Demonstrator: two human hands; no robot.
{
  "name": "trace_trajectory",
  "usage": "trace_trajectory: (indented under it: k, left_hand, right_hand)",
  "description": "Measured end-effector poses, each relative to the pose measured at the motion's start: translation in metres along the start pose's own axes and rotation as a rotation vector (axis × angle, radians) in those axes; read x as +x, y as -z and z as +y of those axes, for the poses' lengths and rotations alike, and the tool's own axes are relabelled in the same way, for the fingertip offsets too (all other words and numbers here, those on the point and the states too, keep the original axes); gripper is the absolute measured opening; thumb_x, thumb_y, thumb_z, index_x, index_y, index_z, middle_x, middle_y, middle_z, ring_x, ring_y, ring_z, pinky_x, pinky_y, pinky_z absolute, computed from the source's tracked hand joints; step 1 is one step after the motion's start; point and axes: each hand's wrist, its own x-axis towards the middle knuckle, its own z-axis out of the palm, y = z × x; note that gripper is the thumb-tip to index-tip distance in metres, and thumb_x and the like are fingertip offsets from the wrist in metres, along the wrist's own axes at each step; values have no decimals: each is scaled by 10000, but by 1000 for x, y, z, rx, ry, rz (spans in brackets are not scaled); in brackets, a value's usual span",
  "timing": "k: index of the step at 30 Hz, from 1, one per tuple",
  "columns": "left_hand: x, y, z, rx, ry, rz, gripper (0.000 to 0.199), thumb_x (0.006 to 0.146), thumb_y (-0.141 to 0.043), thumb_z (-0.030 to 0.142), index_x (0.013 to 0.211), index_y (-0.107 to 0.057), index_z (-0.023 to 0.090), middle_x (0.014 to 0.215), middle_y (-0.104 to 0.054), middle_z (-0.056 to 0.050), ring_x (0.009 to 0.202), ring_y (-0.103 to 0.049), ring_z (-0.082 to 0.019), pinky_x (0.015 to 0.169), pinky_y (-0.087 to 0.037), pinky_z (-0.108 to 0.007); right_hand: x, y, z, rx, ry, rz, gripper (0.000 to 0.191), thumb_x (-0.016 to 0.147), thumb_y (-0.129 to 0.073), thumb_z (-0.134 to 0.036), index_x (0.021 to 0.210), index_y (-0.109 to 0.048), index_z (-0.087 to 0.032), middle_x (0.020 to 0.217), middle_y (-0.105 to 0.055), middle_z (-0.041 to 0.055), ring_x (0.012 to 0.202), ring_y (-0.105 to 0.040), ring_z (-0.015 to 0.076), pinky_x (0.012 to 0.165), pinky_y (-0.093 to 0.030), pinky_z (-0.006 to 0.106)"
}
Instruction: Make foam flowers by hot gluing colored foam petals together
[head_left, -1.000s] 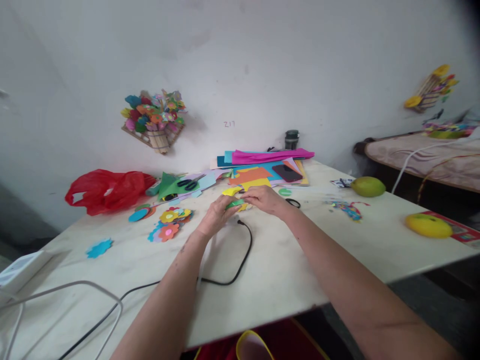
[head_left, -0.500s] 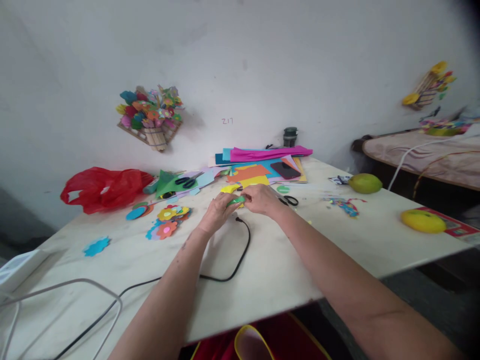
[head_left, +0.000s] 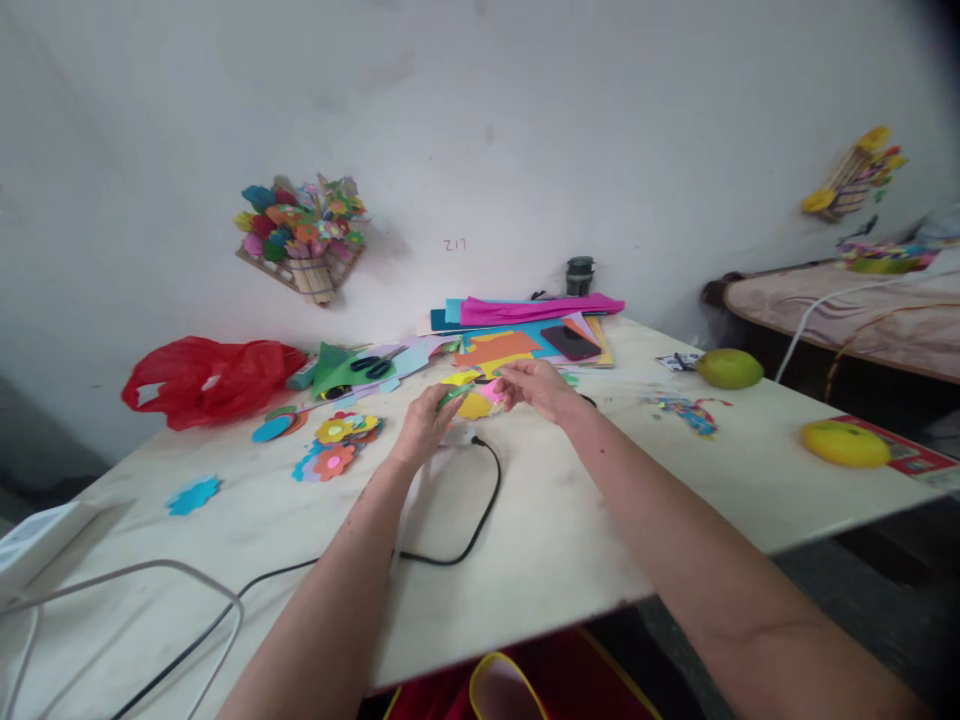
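My left hand [head_left: 421, 422] is closed on a small green paper piece [head_left: 453, 395] at the middle of the table. To its right, my right hand [head_left: 538, 390] is pinched, its fingertips beside a small pink piece [head_left: 491, 391]; whether they hold anything I cannot make out. Yellow paper [head_left: 475, 406] lies between and below the two hands. Just behind them lie orange paper sheets [head_left: 499, 349]. Partly hidden by my right hand is a black scissors handle [head_left: 589, 401].
Paper flowers [head_left: 334, 460], a blue scalloped cutout [head_left: 193, 496] and a red plastic bag [head_left: 214, 385] lie left. A black cable [head_left: 491, 500] crosses the front. Dark scissors [head_left: 373, 364] and a phone [head_left: 571, 342] lie behind. Two mango-like fruits [head_left: 729, 368] sit right.
My hands have moved apart: the right hand went right and up from the green piece, which stays in my left hand. The pink piece now shows between them.
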Motion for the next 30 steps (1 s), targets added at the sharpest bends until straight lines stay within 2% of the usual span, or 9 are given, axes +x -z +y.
trace_trajectory:
  k: [5, 8, 10, 13, 19, 25, 30]
  left_hand:
    - [0, -1, 1, -36, 22, 5, 302, 827, -439, 402, 950, -564, 156, 815, -597, -44, 748, -537, -137, 696, -425, -248]
    - [0, -2, 1, -35, 20, 3, 298, 827, -441, 399, 946, -566, 156, 797, -596, -39, 747, -536, -137, 682, -425, -244]
    - [0, -2, 1, -33, 13, 1, 298, 829, -438, 398, 945, -567, 156, 802, -599, -39, 764, -540, -139, 680, -426, -242]
    - [0, -2, 1, -23, 7, 3, 297, 825, -446, 398, 946, -569, 157, 807, -603, -39, 775, -544, -141, 684, -428, -244]
    - [0, -1, 2, 4, -42, -3, 300, 817, -471, 370, 1000, -559, 149, 862, -607, -63, 825, -552, -157, 719, -437, -266]
    - [2, -2, 0, 60, -144, -8, 335, 819, -477, 361, 1086, -529, 165, 984, -594, -90, 921, -525, -184, 816, -422, -326]
    - [2, -3, -3, 155, -251, -2, 393, 827, -469, 345, 1180, -462, 172, 1027, -574, -96, 946, -490, -196, 833, -402, -338]
  right_hand:
    - [-5, -10, -2, 51, -46, -54, 257, 666, -681, -350, 721, -580, -121, 668, -651, 45, 508, -571, 102, 505, -504, 263]
    - [-3, -10, 2, 66, -27, -24, 243, 600, -731, -255, 748, -581, -134, 716, -674, 41, 578, -610, 109, 618, -519, 281]
    - [-1, -9, 5, 47, -26, 5, 259, 577, -739, -223, 771, -589, -141, 706, -677, 30, 583, -613, 107, 639, -517, 284]
    - [1, -9, 7, -3, -11, 23, 270, 581, -734, -244, 801, -618, -138, 668, -659, 13, 539, -582, 85, 593, -506, 257]
    - [0, -14, 6, -57, -5, 22, 310, 655, -660, -418, 654, -589, -117, 566, -578, 1, 431, -496, 62, 416, -428, 210]
    - [-1, -15, 6, 3, -30, -2, 280, 564, -740, -281, 750, -597, -129, 628, -606, -5, 514, -534, 77, 504, -474, 236]
    - [-4, -16, 2, -14, -94, -48, 267, 648, -679, -349, 727, -605, -105, 579, -543, -14, 439, -446, 46, 380, -369, 185]
